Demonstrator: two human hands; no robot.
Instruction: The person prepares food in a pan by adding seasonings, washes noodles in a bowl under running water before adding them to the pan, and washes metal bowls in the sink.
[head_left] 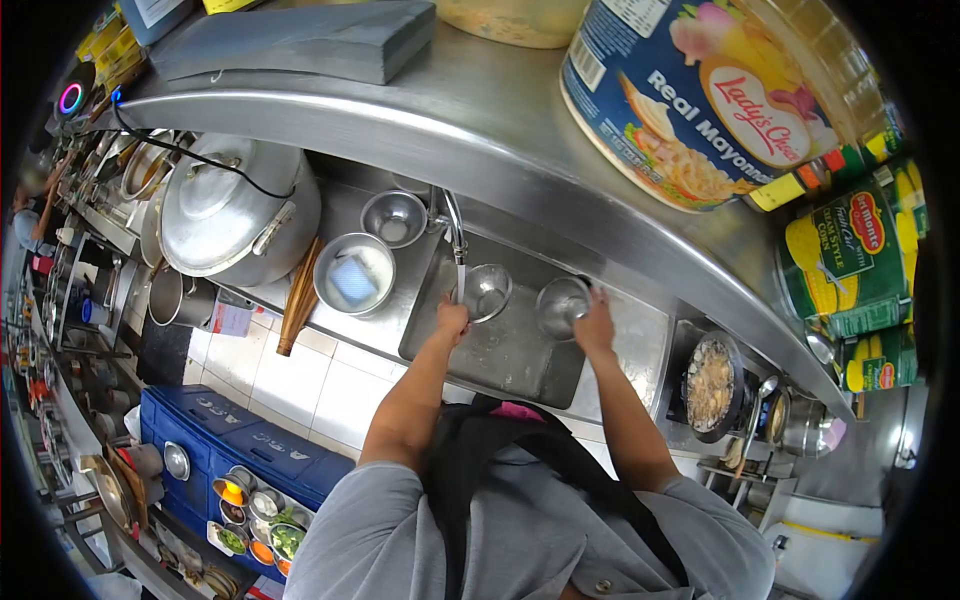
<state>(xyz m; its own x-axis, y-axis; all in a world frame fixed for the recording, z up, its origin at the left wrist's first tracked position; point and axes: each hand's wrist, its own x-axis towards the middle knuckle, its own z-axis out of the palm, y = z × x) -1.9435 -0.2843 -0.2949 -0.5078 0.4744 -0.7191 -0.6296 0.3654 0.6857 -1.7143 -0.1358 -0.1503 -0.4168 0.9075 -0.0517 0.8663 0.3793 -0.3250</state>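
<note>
Over the sink (500,350), my left hand (453,318) is closed on the rim of a metal bowl (488,293), which is under the faucet (455,235). Water appears to run from the spout. On the right side of the sink, my right hand (595,322) grips the edge of a second metal bowl (562,307); its fingers are slightly blurred. Left of the sink, a larger bowl (355,273) holds whitish liquid and a light blue sponge or cloth. A small empty-looking bowl (394,219) stands behind it.
A big lidded pot (235,210) and a bundle of sticks (302,300) are at the left. A pan of frying food (712,387) is at the right. The steel shelf (500,110) above carries a mayonnaise tub (690,110) and cans. Blue coolers (240,440) stand lower left.
</note>
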